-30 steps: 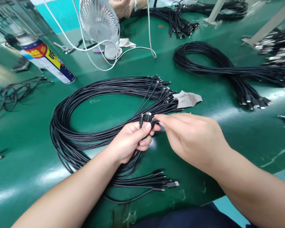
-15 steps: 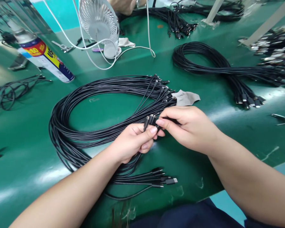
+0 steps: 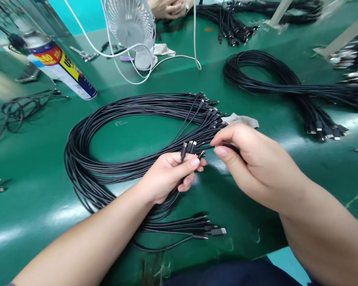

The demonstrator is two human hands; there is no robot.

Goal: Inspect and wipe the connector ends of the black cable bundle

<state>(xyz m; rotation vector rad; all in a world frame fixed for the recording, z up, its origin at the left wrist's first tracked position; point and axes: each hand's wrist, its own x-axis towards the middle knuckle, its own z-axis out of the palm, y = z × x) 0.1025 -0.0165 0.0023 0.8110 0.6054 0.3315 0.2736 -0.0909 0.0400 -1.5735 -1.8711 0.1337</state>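
Fan [image 3: 128,26] and can [image 3: 67,69] (contents hidden) are set twd table's [image 3: 30,167] far edge; 2nd coil [image 3: 295,89] is laid farther R. Cloth [image 3: 237,118] is part-hidden by R hand [image 3: 256,165], drawn off plugs [image 3: 183,151] since prev. frame; dark item [image 3: 234,147] seen w/in, grip unclear. Plugs are pinched in L hand [image 3: 171,174] over main coil [image 3: 77,147], twd near edge.

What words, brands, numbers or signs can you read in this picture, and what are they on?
"60", on the red band of the can; the character before it is unclear.
"US", on the can's yellow band; anything after it is unreadable.
Other print on the can: too small and blurred.
Cable plugs: too small to show any marking.
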